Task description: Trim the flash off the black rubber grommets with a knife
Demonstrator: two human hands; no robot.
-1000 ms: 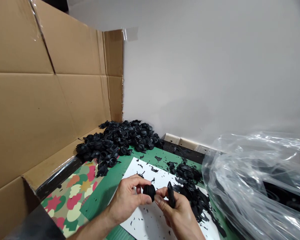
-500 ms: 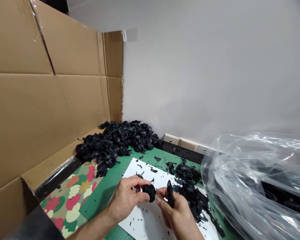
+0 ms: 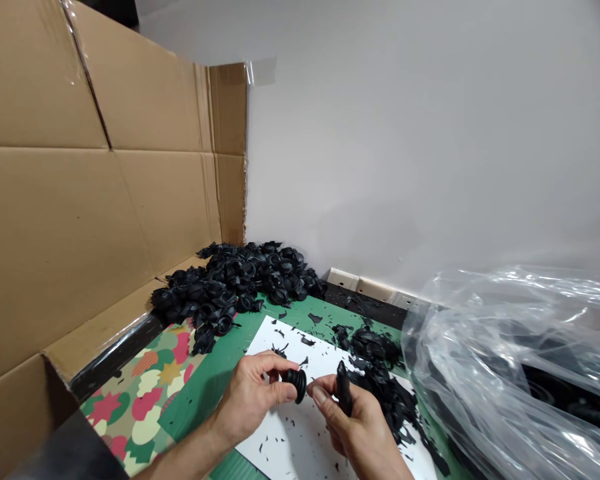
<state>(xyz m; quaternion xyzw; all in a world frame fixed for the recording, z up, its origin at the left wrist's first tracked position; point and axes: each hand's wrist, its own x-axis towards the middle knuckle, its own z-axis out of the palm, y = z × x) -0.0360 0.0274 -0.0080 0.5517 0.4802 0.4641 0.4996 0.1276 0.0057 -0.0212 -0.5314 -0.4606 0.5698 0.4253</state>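
Observation:
Over the white sheet (image 3: 275, 433), my left hand (image 3: 250, 393) pinches a small black ribbed rubber bellows (image 3: 295, 385) between thumb and fingers. My right hand (image 3: 353, 420) is just to its right, thumb and forefinger pressed together close to the bellows' edge. A black pen-like tool (image 3: 344, 387) is tucked in that same hand, its dark end pointing up; its other end is mostly hidden by the palm. Whether the right fingertips pinch a scrap as well, I cannot tell. Small black trimmings lie scattered on the sheet around both hands.
A big pile of black ribbed rubber parts (image 3: 240, 273) lies at the back left, against a cardboard wall (image 3: 145, 193). Black scraps (image 3: 380, 387) are heaped on the right, beside a clear plastic bag (image 3: 485, 360). Below are a green mat (image 3: 200, 400) and patterned paper (image 3: 145, 393).
The bellows has turned in my left fingers, showing its rings more from the side. My right hand has shifted slightly right, leaving a small gap to the bellows.

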